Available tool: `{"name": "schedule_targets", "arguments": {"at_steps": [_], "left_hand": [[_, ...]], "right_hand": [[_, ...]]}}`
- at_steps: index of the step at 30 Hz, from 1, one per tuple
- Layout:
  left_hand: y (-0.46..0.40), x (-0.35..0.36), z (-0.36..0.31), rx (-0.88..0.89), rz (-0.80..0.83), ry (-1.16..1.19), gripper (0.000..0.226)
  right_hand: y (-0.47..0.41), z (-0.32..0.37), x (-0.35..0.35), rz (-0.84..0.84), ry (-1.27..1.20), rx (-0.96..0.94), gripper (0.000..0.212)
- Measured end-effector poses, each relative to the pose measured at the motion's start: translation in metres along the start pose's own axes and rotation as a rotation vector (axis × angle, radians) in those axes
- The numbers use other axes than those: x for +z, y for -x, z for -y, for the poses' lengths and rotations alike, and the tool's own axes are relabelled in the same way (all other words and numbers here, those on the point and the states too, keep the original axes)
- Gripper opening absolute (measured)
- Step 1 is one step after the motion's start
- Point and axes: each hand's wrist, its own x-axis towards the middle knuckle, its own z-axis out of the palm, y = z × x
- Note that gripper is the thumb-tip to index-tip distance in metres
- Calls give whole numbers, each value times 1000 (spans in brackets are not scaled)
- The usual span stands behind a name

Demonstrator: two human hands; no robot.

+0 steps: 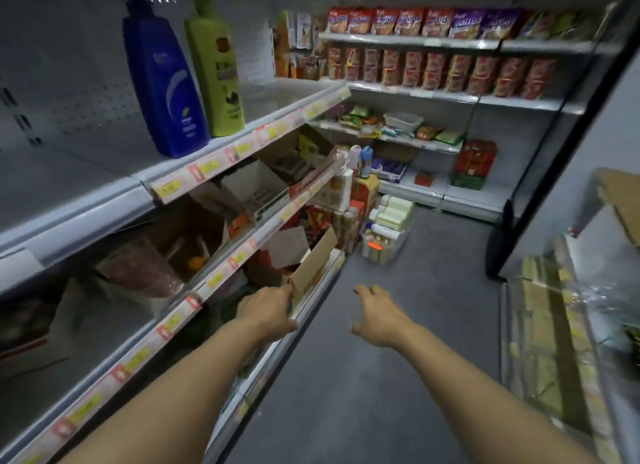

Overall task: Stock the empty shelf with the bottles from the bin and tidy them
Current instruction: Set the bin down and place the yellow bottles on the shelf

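1. A blue bottle [166,79] and a green bottle [216,69] stand upright on the upper shelf [104,152] at the left, just beside each other and close to the shelf's front edge, the blue one nearer.
2. The shelf surface to the left of the blue bottle and to the far side of the green bottle is bare, back to the perforated rear panel.
3. The clear bin [384,235] sits on the floor [398,325] far down the aisle, against the foot of the left shelving, with pale bottles heaped in it above its rim.
4. Between the hands and the bin the grey floor runs as an open strip, bounded on the left by the front edges of the lower shelves and on the right by a low case [554,342] and a tall dark-framed cabinet [568,152].
5. The left hand [266,311] reaches forward, back of the hand up, beside the flap of a cardboard box [311,266] that juts past the edge of a lower shelf; whether its fingers touch the flap cannot be told.
6. The right hand [375,320] is stretched out over the floor, fingers spread and loosely bent, holding nothing.
7. Both forearms are extended, well apart from the bottles and the bin.
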Motion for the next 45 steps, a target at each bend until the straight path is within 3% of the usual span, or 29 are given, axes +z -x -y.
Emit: {"name": "schedule_targets", "arguments": {"at_steps": [9,21,32,45], "left_hand": [[-179,-30,-78,102,40,57,49],[-367,-46,-193,183,89,81,56],[-523,-49,-328,48,41,59,49],[-720,-45,-370,-78,53,175,48]], "right_hand": [[-113,-85,-82,-54,-40,168,75],[-243,-210,-177,-104,-92,229,74],[-392,-364,-283,-41,-19,143,74],[-581,-450,-355,32,-4,62,70]]}}
